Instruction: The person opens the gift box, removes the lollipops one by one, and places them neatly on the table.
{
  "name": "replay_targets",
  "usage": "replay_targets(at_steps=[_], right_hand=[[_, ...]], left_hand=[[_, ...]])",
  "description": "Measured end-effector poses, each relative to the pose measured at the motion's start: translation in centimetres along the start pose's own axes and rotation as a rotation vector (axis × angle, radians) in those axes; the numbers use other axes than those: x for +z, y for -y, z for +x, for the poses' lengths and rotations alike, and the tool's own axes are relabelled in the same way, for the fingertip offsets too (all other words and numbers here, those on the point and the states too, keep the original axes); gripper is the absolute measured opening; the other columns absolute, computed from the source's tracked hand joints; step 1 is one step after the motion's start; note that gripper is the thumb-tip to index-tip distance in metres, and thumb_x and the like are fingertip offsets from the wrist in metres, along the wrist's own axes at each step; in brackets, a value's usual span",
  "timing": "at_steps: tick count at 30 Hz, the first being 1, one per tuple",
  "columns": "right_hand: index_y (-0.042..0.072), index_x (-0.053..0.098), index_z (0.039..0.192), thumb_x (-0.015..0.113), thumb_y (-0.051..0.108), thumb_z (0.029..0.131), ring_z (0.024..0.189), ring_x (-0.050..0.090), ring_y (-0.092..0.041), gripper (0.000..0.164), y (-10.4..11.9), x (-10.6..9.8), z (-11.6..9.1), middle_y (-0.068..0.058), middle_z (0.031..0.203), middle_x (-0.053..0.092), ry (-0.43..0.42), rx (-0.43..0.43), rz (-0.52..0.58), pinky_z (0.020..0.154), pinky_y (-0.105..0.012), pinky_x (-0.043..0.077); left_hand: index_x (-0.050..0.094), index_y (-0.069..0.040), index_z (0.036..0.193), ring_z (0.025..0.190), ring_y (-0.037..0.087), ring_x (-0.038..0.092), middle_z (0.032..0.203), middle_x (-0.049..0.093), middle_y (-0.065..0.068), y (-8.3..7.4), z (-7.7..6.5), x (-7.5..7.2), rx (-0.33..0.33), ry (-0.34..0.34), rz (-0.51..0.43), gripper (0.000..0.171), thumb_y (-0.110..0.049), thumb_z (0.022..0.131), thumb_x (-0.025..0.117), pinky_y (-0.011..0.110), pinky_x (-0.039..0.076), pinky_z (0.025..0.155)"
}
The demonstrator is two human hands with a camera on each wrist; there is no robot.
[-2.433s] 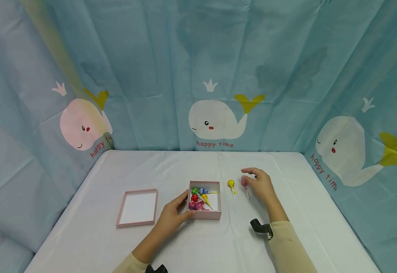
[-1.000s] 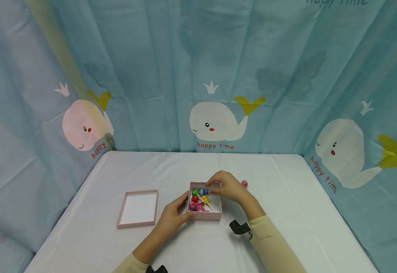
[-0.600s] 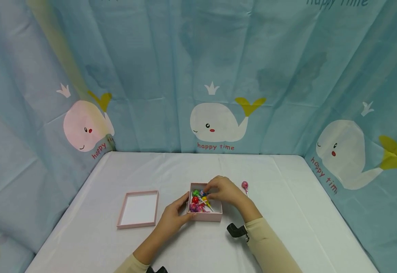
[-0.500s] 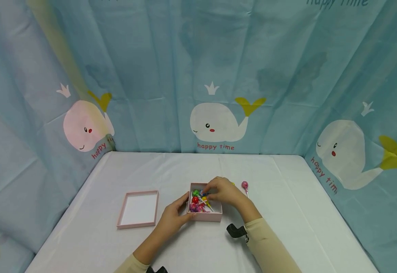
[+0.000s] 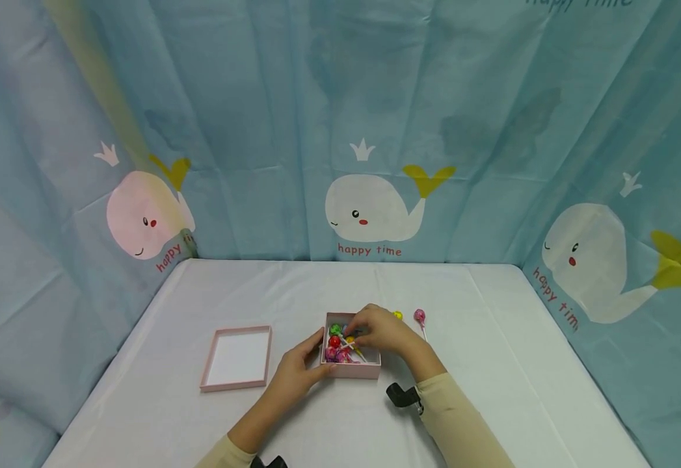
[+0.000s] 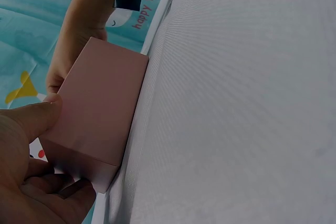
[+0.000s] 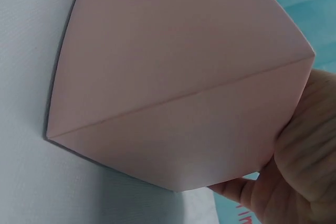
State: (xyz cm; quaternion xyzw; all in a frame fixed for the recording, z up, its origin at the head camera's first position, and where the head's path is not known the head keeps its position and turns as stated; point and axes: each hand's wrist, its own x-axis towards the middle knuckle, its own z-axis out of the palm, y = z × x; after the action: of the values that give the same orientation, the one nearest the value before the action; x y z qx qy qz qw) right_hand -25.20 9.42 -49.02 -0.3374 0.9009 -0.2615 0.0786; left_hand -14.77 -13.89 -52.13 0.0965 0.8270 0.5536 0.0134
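Observation:
In the head view, my left hand (image 5: 296,370) holds the pink box (image 5: 358,370) at its left side. Its thumb lies on the near wall and its fingers on the left wall, as the left wrist view also shows. Inside are several wrapped lollipops: a green lollipop (image 5: 335,329), a red lollipop (image 5: 333,341), pink ones (image 5: 337,355) and a yellow one. My right hand (image 5: 384,331) reaches over the right wall, thumb and index finger curled down around the yellow and blue lollipops. I cannot tell whether they pinch one. The blue one is mostly hidden.
A pink lollipop (image 5: 419,316) lies on the white table (image 5: 463,416) right of the box. Beside it, a yellow lollipop (image 5: 398,315) is partly hidden by my right hand. The box's lid (image 5: 237,357) lies inside up at the left. A patterned curtain (image 5: 293,130) surrounds the table.
My right hand has left the pink lollipop on the table, moved left over the box and lowered its fingers among the lollipops, then shifted slightly further left. The left hand stays put.

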Motion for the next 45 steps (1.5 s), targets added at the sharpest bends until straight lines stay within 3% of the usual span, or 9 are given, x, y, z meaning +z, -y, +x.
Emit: replay_targets(at_steps=[7, 15, 20, 26, 32, 45], right_hand=[[0.027, 0.082, 0.105, 0.083, 0.019, 0.087, 0.109, 0.057, -0.011, 0.019, 0.5, -0.3, 0.2, 0.015, 0.105, 0.072, 0.041, 0.004, -0.033, 0.1, -0.037, 0.055], [0.029, 0.082, 0.104, 0.088, 0.03, 0.081, 0.098, 0.054, -0.008, 0.024, 0.9, -0.2, 0.6, 0.018, 0.096, 0.069, 0.07, 0.049, -0.137, 0.088, -0.031, 0.055], [0.03, 0.082, 0.102, 0.089, 0.03, 0.081, 0.097, 0.054, -0.008, 0.023, 0.6, -0.1, 0.5, 0.019, 0.095, 0.068, 0.062, 0.048, -0.116, 0.088, -0.03, 0.054], [0.03, 0.082, 0.103, 0.089, 0.034, 0.081, 0.102, 0.056, -0.007, 0.024, 0.1, -0.1, 0.2, 0.02, 0.098, 0.069, 0.025, 0.0, -0.067, 0.093, -0.032, 0.054], [0.026, 0.081, 0.106, 0.086, 0.027, 0.084, 0.109, 0.058, -0.01, 0.023, 0.2, -0.3, -0.2, 0.016, 0.102, 0.071, -0.033, -0.051, -0.047, 0.099, -0.038, 0.054], [0.019, 0.079, 0.115, 0.082, 0.025, 0.089, 0.112, 0.062, -0.012, 0.026, 0.3, -1.3, -1.2, 0.012, 0.111, 0.074, -0.191, -0.118, 0.014, 0.102, -0.044, 0.055]], left_hand=[[0.041, -0.011, 0.158, 0.148, 0.029, 0.04, 0.16, 0.043, 0.01, 0.0, 0.1, -0.1, 0.018, -0.003, 0.017, 0.086, -0.033, 0.086, 0.083, 0.038, 0.04, 0.117], [0.041, -0.007, 0.157, 0.147, 0.034, 0.041, 0.158, 0.045, 0.015, 0.0, 0.1, -0.1, 0.038, -0.002, 0.034, 0.085, -0.034, 0.088, 0.082, 0.042, 0.042, 0.116], [0.042, -0.008, 0.157, 0.148, 0.032, 0.04, 0.158, 0.045, 0.013, 0.0, 0.0, -0.1, 0.031, 0.001, 0.026, 0.085, -0.034, 0.087, 0.083, 0.04, 0.041, 0.116], [0.042, -0.01, 0.157, 0.148, 0.03, 0.04, 0.158, 0.045, 0.011, -0.1, 0.0, -0.1, 0.026, 0.002, 0.025, 0.084, -0.034, 0.087, 0.083, 0.04, 0.041, 0.117], [0.043, -0.008, 0.156, 0.147, 0.032, 0.041, 0.158, 0.046, 0.013, 0.1, -0.1, 0.1, 0.028, -0.006, 0.014, 0.082, -0.031, 0.088, 0.083, 0.042, 0.04, 0.118], [0.042, -0.01, 0.157, 0.148, 0.029, 0.041, 0.158, 0.045, 0.01, -0.1, -0.2, 0.0, 0.024, 0.003, 0.032, 0.084, -0.034, 0.087, 0.083, 0.04, 0.04, 0.118]])
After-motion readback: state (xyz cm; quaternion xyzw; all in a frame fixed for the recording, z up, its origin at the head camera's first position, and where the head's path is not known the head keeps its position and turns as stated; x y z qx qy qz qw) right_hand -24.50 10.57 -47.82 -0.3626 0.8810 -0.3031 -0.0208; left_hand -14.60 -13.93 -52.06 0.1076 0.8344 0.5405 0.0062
